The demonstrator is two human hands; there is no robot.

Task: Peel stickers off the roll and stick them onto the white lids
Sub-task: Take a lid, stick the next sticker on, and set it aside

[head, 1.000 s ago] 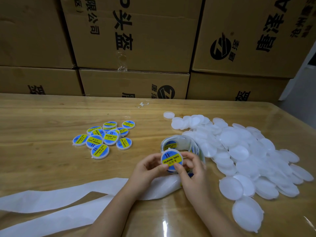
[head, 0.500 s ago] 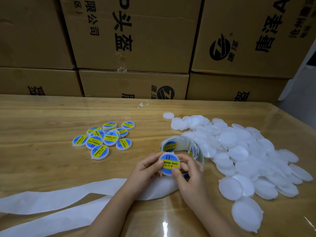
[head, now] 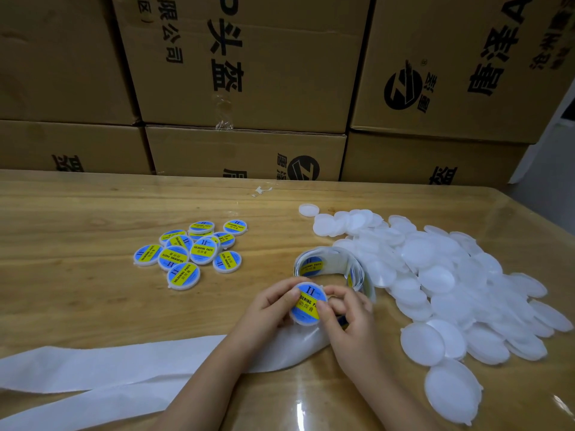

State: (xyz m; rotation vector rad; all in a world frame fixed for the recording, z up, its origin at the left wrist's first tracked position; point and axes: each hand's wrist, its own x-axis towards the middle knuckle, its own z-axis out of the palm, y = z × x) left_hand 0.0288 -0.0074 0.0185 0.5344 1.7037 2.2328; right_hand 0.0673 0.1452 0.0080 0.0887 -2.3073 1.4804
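Just over the table (head: 93, 300), in front of the sticker roll (head: 329, 263), the left hand (head: 270, 307) and the right hand (head: 350, 325) hold one white lid (head: 302, 321) between them, fingers (head: 339, 295) curled round its rim and both thumbs pressing on the blue and yellow sticker (head: 307, 301) on top.

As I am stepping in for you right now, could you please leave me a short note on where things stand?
Hands: the left hand and the right hand both pinch one labelled lid, thumbs on its sticker.
Things: the sticker roll stands just behind the hands; its empty backing strip trails off to the left.
Done: a cluster of stickered lids lies on the left of the table.
Left: probably set this lid with them, then work through the large pile of plain white lids on the right.
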